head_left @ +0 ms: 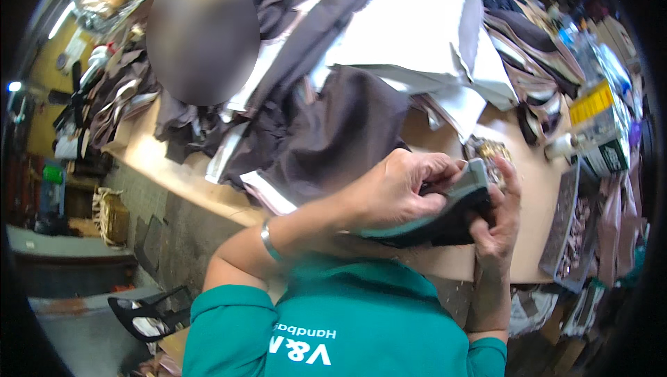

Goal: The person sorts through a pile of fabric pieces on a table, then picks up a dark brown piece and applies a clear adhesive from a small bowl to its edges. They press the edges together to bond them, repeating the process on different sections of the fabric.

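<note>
A dark piece of material with a grey-green edge is held up at the near edge of the table. My left hand has its fingers curled on the upper part of this piece, near a pale grey end. My right hand grips the same piece from the right, fingers bent round it. Just beyond my hands lie a crumpled dark brown fabric and a small pile of gold-coloured bits, partly hidden by my fingers.
White sheets cover the back. Fabric bundles lie either side. On the right are a yellow-topped box, a white bottle and a tray of small parts. A blurred oval hides the upper left. Grey machinery stands lower left.
</note>
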`<state>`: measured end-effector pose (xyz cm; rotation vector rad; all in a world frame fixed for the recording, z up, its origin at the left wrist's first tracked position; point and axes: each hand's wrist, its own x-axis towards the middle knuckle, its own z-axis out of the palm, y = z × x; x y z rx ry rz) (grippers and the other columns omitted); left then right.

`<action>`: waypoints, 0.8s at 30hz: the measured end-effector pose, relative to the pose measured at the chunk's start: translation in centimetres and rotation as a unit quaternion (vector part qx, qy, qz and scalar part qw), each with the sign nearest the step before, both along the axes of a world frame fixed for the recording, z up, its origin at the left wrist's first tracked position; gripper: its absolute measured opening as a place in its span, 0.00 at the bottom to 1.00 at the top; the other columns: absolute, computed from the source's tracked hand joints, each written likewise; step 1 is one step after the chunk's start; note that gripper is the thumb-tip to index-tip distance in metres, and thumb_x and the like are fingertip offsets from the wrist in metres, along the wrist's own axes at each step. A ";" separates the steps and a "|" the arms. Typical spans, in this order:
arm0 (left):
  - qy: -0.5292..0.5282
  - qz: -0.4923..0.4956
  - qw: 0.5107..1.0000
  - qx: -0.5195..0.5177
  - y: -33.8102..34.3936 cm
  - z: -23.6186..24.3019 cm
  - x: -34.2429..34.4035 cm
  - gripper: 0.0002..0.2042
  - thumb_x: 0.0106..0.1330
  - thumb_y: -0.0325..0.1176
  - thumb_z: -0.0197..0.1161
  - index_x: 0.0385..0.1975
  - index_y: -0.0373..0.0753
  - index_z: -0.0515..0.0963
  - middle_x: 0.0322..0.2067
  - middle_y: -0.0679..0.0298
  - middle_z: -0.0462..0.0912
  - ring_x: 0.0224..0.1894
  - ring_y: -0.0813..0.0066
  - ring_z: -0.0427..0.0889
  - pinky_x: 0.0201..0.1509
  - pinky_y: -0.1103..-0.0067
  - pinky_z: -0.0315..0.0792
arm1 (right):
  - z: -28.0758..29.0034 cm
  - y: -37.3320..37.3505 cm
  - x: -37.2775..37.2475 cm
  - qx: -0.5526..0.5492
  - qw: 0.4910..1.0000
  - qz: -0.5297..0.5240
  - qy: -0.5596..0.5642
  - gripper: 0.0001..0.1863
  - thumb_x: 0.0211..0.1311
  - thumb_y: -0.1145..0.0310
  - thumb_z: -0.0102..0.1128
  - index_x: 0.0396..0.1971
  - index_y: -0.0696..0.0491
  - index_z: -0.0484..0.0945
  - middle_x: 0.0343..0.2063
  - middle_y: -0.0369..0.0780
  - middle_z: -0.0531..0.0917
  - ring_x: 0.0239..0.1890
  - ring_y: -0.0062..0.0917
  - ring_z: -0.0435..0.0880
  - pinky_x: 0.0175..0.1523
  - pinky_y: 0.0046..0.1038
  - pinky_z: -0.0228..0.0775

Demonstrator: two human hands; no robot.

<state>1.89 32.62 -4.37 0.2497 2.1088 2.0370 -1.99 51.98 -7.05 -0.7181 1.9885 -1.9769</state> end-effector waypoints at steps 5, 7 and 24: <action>0.307 0.183 0.911 -0.207 -1.9 -2.3 3.7 0.33 0.43 0.29 0.68 0.52 0.37 0.60 0.47 0.53 0.69 0.47 0.62 0.72 0.48 0.73 0.69 | 3.7 -2.8 0.7 -0.200 0.975 -0.097 0.008 0.44 0.40 0.77 0.52 0.61 0.57 0.44 0.32 0.39 0.75 0.38 0.22 0.74 0.48 0.23 0.64; 0.275 0.206 0.903 -0.256 -2.4 -5.0 5.9 0.39 0.39 0.29 0.69 0.55 0.41 0.57 0.45 0.56 0.71 0.48 0.58 0.72 0.48 0.69 0.68 | 5.3 -3.9 0.7 -0.231 0.967 -0.103 0.039 0.45 0.41 0.73 0.56 0.61 0.59 0.43 0.34 0.41 0.76 0.40 0.24 0.75 0.50 0.23 0.64; 0.158 0.613 0.652 -0.417 -24.9 7.7 17.7 0.14 0.62 0.34 0.53 0.45 0.34 0.71 0.32 0.62 0.78 0.34 0.78 0.73 0.42 0.79 0.67 | 2.6 -17.5 -3.0 -0.186 0.971 0.128 -0.083 0.28 0.56 0.74 0.48 0.57 0.59 0.53 0.39 0.47 0.75 0.36 0.26 0.78 0.45 0.25 0.71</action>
